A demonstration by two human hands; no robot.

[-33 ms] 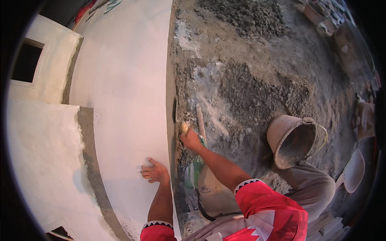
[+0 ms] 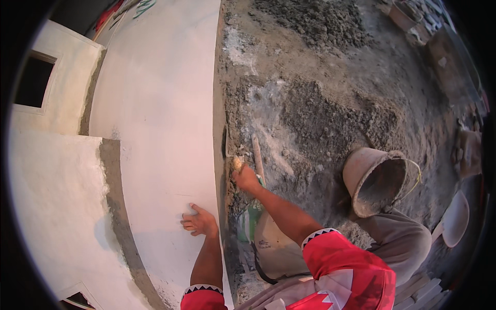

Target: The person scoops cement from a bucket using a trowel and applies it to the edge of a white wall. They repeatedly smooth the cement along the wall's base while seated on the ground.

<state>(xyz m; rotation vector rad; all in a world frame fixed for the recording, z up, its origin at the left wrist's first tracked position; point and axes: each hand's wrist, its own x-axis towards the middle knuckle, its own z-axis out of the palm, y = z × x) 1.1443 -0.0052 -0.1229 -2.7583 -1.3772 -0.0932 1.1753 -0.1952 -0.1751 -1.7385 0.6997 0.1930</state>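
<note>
My left hand (image 2: 200, 220) rests on the smooth white slab (image 2: 165, 103), its fingers spread and nothing in it. To its right, past the slab's edge, my right hand (image 2: 247, 181) is closed around the pale wooden handle of a trowel (image 2: 237, 164). The trowel's thin dark blade lies edge-on along the grey mortar side (image 2: 220, 108) of the slab; most of the blade is hard to make out. Just beside my right hand is a stick (image 2: 258, 155) lying on the dirt. A green and white sack (image 2: 251, 222) shows below that hand.
A mortar-stained bucket (image 2: 361, 168) lies tilted by my knee, its mouth facing right. Heaps of grey sand or mortar (image 2: 320, 23) cover the ground. A white scoop-like thing (image 2: 455, 221) is at far right. Pale walls (image 2: 57, 186) stand on the left.
</note>
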